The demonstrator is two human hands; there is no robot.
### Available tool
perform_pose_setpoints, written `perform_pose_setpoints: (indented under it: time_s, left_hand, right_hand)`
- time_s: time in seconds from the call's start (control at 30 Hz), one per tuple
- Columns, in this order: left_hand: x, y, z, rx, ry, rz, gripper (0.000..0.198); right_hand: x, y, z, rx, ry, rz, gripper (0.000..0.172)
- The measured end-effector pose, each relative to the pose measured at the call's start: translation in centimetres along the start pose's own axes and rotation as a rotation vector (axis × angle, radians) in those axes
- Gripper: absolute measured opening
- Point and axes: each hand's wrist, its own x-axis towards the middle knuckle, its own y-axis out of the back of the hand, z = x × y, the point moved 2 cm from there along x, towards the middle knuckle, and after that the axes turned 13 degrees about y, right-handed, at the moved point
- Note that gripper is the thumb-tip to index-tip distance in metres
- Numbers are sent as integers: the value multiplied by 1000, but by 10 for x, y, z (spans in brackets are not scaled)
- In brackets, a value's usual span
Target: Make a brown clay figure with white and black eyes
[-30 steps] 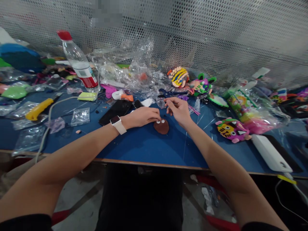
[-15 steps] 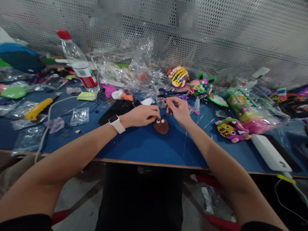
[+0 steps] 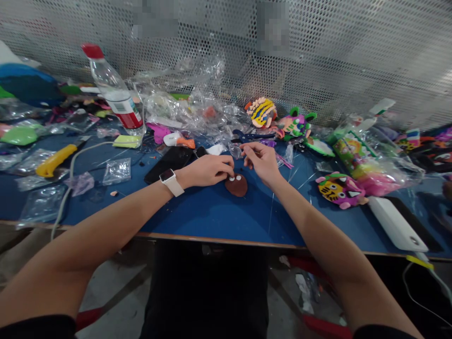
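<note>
A flat brown clay figure (image 3: pixel 236 185) with two white eyes lies on the blue table (image 3: pixel 212 212). My left hand (image 3: pixel 208 169), with a white watch on its wrist, rests curled against the figure's left edge, fingertips touching it. Just above and right of the figure, my right hand (image 3: pixel 261 161) has its fingers pinched together; what they hold is too small to make out.
A black phone (image 3: pixel 168 164) lies left of my left hand. A red-capped bottle (image 3: pixel 115 92), a yellow knife (image 3: pixel 56 160), and crumpled plastic bags sit at the back left. Colourful clay figures (image 3: pixel 341 189) and a white power bank (image 3: pixel 397 225) lie on the right.
</note>
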Motion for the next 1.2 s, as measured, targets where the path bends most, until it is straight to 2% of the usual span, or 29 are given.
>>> perform_pose_setpoints:
  time_s: [0.23, 0.5, 0.73, 1.2]
  left_hand:
    - [1, 0, 1, 3, 5, 2, 26]
    - [0, 0, 0, 27, 16, -28, 27]
    - [0, -1, 2, 76, 19, -71, 28]
    - [-1, 2, 1, 72, -7, 2, 28]
  right_hand:
    - [0, 1, 2, -52, -18, -16, 48]
    - [-1, -1, -1, -18, -14, -11, 40]
    - [-1, -1, -3, -23, -17, -15, 41]
    - [0, 1, 2, -76, -16, -30, 43]
